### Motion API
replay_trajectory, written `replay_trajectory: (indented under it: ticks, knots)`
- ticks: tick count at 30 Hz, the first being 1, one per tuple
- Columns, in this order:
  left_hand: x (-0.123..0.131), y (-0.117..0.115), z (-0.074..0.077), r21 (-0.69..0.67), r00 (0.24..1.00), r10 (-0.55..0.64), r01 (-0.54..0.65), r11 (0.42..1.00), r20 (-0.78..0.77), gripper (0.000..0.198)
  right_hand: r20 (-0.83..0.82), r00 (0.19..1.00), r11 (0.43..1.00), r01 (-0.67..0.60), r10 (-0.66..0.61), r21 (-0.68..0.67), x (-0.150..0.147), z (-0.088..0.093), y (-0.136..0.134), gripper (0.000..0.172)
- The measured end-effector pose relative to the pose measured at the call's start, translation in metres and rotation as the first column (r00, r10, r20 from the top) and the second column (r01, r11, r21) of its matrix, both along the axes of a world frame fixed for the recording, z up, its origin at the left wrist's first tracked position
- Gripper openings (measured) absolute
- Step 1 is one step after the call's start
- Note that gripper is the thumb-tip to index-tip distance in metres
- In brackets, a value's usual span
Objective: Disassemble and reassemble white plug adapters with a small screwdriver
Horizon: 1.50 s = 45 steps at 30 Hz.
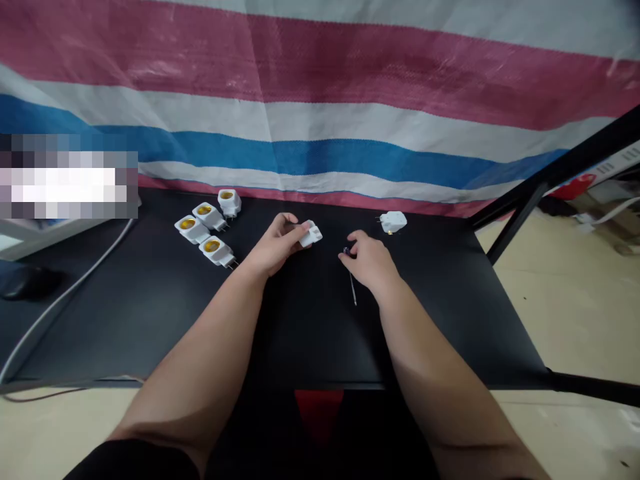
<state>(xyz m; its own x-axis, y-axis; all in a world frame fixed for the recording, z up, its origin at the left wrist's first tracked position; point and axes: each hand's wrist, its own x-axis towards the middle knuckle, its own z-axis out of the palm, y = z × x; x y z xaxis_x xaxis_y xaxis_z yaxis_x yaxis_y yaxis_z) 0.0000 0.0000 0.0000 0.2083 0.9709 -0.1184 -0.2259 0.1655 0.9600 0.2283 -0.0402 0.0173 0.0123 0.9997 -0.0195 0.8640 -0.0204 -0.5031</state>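
My left hand (279,245) grips a white plastic plug-in lamp socket adapter (311,233) by its body, just above the black tabletop. A little to the right, my right hand (369,263) is curled around a small dark-handled screwdriver (353,289), whose thin metal shaft points back toward me. Beyond my right fingers, a white plastic adapter housing (393,222) lies on the table. Left of my left hand, several white lamp socket adapters (207,216) with brass-coloured centres are grouped close together, their metal prongs showing.
The black table (440,320) has a straight front edge near my body. A striped tarpaulin (320,120) hangs behind it. A computer mouse (30,283) and a white cable (65,310) lie at the left. A black metal frame (540,180) rises at the right.
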Motion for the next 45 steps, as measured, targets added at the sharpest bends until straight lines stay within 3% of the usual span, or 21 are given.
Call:
replay_trajectory:
  ticks: [3, 6, 9, 11, 14, 17, 20, 23, 28, 35, 37, 40, 42, 45]
  knots:
    - [-0.001, -0.005, 0.005, 0.023, 0.995, -0.094, 0.093, 0.995, 0.014, 0.058, -0.05, 0.998, 0.999, -0.032, 0.032, 0.001, 0.005, -0.003, -0.001, 0.016]
    - [-0.004, -0.007, 0.004, 0.121, 0.979, -0.171, 0.184, 0.975, -0.114, 0.063, -0.326, 0.945, 1.0, 0.0, 0.004, 0.012, 0.015, -0.007, 0.004, 0.013]
    - [-0.005, -0.008, 0.0, 0.281, 0.937, -0.188, 0.273, 0.92, -0.295, 0.059, -0.711, 0.7, 0.997, 0.07, -0.068, -0.026, 0.022, -0.009, 0.009, 0.021]
    - [-0.004, -0.009, -0.002, 0.387, 0.903, -0.169, 0.33, 0.861, -0.394, 0.05, -0.847, 0.528, 0.995, 0.1, -0.062, -0.011, 0.024, -0.005, 0.011, 0.026]
    - [0.0, -0.011, -0.004, 0.437, 0.874, -0.198, 0.404, 0.804, -0.443, 0.043, -0.932, 0.36, 0.991, 0.104, 0.037, 0.08, 0.021, 0.007, 0.009, 0.03]
    - [0.006, -0.016, -0.002, 0.405, 0.873, -0.309, 0.456, 0.792, -0.377, 0.043, -0.962, 0.214, 0.976, 0.1, 0.168, 0.192, 0.012, 0.019, 0.002, 0.033]
    - [0.01, -0.021, 0.003, 0.356, 0.847, -0.392, 0.513, 0.781, -0.359, 0.049, -0.944, 0.148, 0.941, 0.124, 0.296, 0.314, 0.003, 0.026, -0.006, 0.033]
    - [0.013, -0.024, 0.008, 0.34, 0.812, -0.425, 0.562, 0.754, -0.399, 0.058, -0.921, 0.183, 0.918, 0.138, 0.345, 0.371, -0.006, 0.027, -0.012, 0.033]
    - [0.016, -0.026, 0.008, 0.343, 0.764, -0.471, 0.628, 0.698, -0.441, 0.062, -0.902, 0.281, 0.928, 0.087, 0.327, 0.363, -0.016, 0.025, -0.016, 0.04]
    - [0.017, -0.025, 0.008, 0.399, 0.753, -0.41, 0.634, 0.663, -0.515, 0.06, -0.9, 0.258, 0.931, 0.0, 0.352, 0.365, -0.014, 0.015, -0.017, 0.034]
    - [0.016, -0.024, 0.008, 0.428, 0.749, -0.389, 0.639, 0.639, -0.537, 0.059, -0.887, 0.288, 0.928, -0.01, 0.36, 0.374, -0.012, 0.014, -0.017, 0.032]
    - [0.016, -0.023, 0.009, 0.459, 0.747, -0.372, 0.644, 0.611, -0.551, 0.058, -0.782, 0.494, 0.896, 0.016, 0.38, 0.445, -0.007, 0.017, -0.02, 0.03]
    - [0.015, -0.023, 0.009, 0.463, 0.746, -0.372, 0.646, 0.607, -0.552, 0.058, -0.649, 0.66, 0.831, 0.067, 0.377, 0.552, -0.004, 0.021, -0.023, 0.022]
    - [0.015, -0.023, 0.008, 0.457, 0.742, -0.376, 0.65, 0.607, -0.555, 0.058, -0.538, 0.782, 0.747, 0.147, 0.313, 0.649, -0.001, 0.022, -0.026, 0.011]
